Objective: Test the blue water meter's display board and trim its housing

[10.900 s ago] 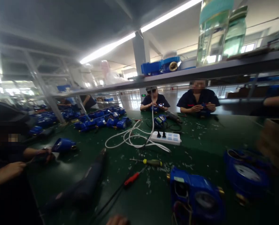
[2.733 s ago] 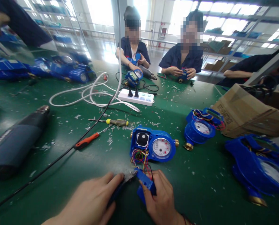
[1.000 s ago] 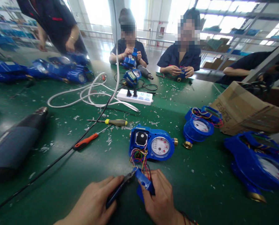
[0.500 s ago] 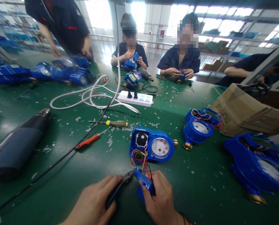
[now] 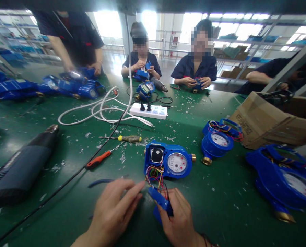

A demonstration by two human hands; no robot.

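My right hand [image 5: 180,216] is closed around a blue plastic part [image 5: 160,199], probably the meter's lid, tilted above the table. Thin coloured wires [image 5: 161,181] run from it to a blue water meter [image 5: 177,163], whose square compartment stands uncovered beside the round dial. My left hand [image 5: 117,206] is slightly blurred, its fingers stretched towards the wire ends at the part's left edge. I cannot tell whether the fingertips touch a wire; the thumb is hidden. Blue-handled pliers [image 5: 100,182] lie under and left of this hand, their jaws out of sight.
An orange screwdriver [image 5: 99,160], a yellow-and-black screwdriver [image 5: 129,138] and a heat gun [image 5: 23,163] lie to the left. A black cable crosses there. Beyond are a white power strip [image 5: 149,110] and co-workers. More water meters [image 5: 218,139] and a carton [image 5: 266,127] stand right.
My left hand has let go of the pliers, which now point their handles leftward beneath it. Its fingers have stretched towards the wires. My right hand keeps the blue part in nearly the same place.
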